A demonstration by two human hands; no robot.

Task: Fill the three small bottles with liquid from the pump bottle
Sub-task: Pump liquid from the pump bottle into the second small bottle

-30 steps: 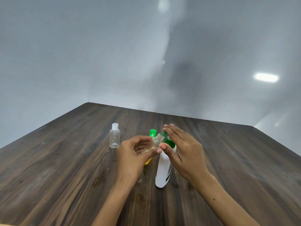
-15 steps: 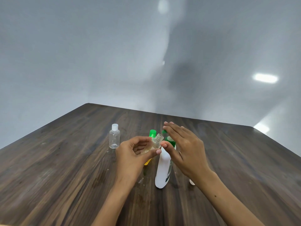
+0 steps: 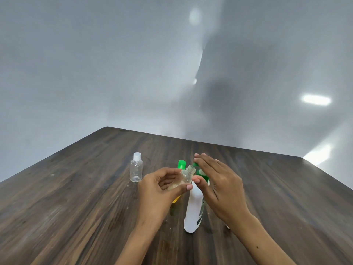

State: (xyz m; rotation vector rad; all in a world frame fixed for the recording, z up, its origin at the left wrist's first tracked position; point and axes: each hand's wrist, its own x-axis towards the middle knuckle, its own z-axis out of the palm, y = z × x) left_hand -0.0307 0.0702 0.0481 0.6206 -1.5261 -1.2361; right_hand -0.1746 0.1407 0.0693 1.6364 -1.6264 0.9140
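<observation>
1. Pump bottle (image 3: 193, 211): white body, green label partly visible on its right side, green pump top. It stands upright on the table (image 3: 76, 197) near the front centre. The pump head is mostly hidden under the right hand (image 3: 219, 186); only green slivers show.
2. Right hand: fingers extended flat over the pump top, thumb beside the neck of the open bottle (image 3: 186, 176). Whether the palm presses the pump cannot be told.
3. Open bottle: small, clear, uncapped, threaded neck tilted toward the pump. The left hand (image 3: 158, 190) grips it between curled fingers and thumb; its lower body is hidden in the hand, and any liquid level is hard to make out.
4. Green-capped bottle (image 3: 181, 165): behind the left hand, only the cap and a yellow patch below show.
5. Capped bottle (image 3: 136, 170): clear, white cap, upright, apart to the left.
6. White object (image 3: 227, 226): tiny edge by the right wrist, unidentifiable.
</observation>
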